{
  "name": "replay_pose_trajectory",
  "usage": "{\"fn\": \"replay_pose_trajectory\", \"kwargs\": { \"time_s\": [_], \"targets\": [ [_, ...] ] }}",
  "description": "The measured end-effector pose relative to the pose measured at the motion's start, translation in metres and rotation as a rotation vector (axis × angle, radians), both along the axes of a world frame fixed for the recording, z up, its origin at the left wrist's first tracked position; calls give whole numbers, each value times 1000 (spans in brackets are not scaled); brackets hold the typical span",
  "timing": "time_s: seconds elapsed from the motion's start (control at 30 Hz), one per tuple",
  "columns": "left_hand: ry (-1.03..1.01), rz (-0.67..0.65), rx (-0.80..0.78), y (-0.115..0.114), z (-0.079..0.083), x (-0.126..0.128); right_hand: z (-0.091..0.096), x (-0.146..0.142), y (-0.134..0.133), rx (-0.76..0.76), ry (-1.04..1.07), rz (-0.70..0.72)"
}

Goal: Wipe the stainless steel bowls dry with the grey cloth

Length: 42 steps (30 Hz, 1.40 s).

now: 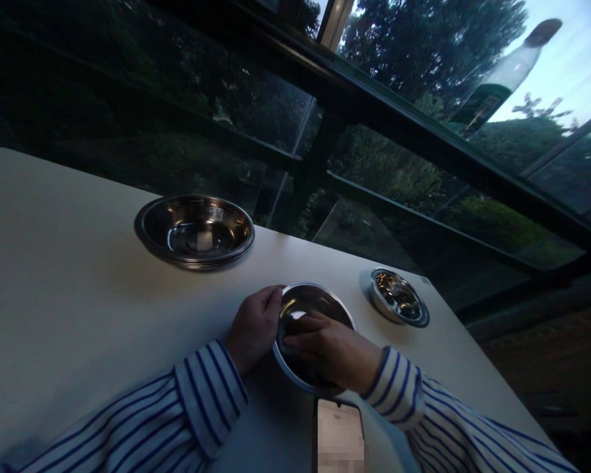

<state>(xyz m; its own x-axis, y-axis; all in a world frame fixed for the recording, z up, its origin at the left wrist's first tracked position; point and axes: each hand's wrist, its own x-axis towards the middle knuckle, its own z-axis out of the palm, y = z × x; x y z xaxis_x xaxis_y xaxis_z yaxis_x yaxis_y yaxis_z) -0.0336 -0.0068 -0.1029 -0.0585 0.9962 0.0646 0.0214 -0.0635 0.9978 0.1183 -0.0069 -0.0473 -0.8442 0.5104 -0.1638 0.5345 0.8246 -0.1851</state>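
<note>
A steel bowl [309,303] sits on the white table [69,309] near its front edge. My left hand [253,326] grips the bowl's left rim with curled fingers. My right hand [332,350] lies inside the bowl, fingers bent and pressed against its inner wall; whether it holds anything is hidden. Both arms wear blue-and-white striped sleeves.
A stack of wide steel plates [195,230] stands at the back of the table. A small steel dish [398,297] sits to the right. A phone [339,435] lies at the front edge. A railing and glass lie beyond the table, with a bottle [505,75] on the ledge.
</note>
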Motion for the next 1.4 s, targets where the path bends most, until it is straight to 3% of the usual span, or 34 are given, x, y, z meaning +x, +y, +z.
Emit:
{"fn": "replay_pose_trajectory", "kwargs": {
  "time_s": [0.13,0.3,0.57,0.77,0.9,1.0,1.17,1.27,1.4],
  "targets": [
    [-20,1,19,1,1,-2,-7,-9,10,78,-37,-61],
    [-34,11,29,0,1,-2,-2,3,17,169,-169,-173],
    [-40,-39,14,2,2,-3,-7,-7,14,50,-18,-33],
    [-47,-37,8,1,4,-5,-1,-6,18,228,-219,-134],
    [-23,7,15,0,4,-3,11,6,14,184,-294,-129],
    [-17,18,-3,0,4,-1,18,10,9,41,-356,-79],
    [-33,-8,-37,-1,6,-1,9,1,3,-144,-161,-26],
    [-38,-36,-31,-1,7,-2,-3,-5,8,-99,-21,-20],
    [-42,-55,-11,-1,8,-3,-9,-1,18,44,-2,-120]
  ]
}}
